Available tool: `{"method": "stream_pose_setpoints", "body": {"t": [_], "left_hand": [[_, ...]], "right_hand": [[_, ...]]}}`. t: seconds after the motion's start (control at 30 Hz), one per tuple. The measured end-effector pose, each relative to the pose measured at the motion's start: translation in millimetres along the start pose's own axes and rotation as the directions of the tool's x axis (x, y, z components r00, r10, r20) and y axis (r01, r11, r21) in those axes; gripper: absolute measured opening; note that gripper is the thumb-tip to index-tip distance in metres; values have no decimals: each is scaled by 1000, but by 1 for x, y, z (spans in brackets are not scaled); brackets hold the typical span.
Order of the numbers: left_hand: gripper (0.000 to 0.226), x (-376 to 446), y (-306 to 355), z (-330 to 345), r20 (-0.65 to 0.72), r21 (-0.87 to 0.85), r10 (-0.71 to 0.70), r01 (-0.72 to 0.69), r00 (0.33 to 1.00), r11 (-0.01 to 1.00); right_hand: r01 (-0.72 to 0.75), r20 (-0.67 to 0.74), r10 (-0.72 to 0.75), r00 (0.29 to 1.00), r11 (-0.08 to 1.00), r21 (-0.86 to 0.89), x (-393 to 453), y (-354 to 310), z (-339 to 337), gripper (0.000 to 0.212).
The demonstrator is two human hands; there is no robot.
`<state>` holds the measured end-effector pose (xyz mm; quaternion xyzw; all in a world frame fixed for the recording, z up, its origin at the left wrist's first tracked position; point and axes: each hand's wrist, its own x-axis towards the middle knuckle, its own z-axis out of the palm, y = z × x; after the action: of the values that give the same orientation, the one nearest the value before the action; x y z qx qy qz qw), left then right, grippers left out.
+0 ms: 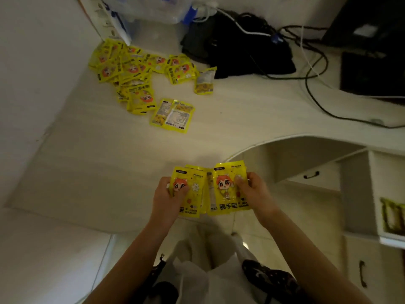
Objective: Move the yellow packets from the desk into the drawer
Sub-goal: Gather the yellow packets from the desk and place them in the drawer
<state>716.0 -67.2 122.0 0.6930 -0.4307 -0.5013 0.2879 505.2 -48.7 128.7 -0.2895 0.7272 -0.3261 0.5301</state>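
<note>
Over the near edge of the pale desk (92,163), the left hand (167,195) and right hand (252,191) each grip glossy flat yellow packets (225,189), long axis pointing away. More packets (131,69) lie heaped toward the far left corner. The open drawer (392,216) at right holds some.

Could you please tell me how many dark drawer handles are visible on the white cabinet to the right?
2: one handle on the upper drawer under the desk, another handle on the lower cabinet front. Others may be out of view.
</note>
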Motion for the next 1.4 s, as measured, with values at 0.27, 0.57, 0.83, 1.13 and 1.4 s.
{"method": "stream_pose_setpoints", "body": {"t": [0.27, 0.57, 0.83, 1.13, 1.4], "left_hand": [[24, -40, 9, 73, 198, 142, 97, -127, 975, 982], [23, -140, -1, 194, 401, 216, 130, -231, 907, 949], [25, -217, -30, 295, 518, 251, 74, -234, 852, 939], [21, -242, -11, 389, 598, 264, 61, -269, 799, 926], [24, -224, 28, 484, 646, 265, 26, -256, 763, 929]], "right_hand": [[-44, -153, 74, 985, 981, 186, -58, 59, -87, 17], [-66, -325, 176, 929, 944, 322, -142, 153, -202, 11], [-142, -396, 324, 859, 895, 424, -200, 229, -290, 22], [-119, -468, 414, 781, 834, 539, -215, 262, -371, 22], [-107, -489, 450, 747, 808, 580, -170, 256, -452, 26]]}}
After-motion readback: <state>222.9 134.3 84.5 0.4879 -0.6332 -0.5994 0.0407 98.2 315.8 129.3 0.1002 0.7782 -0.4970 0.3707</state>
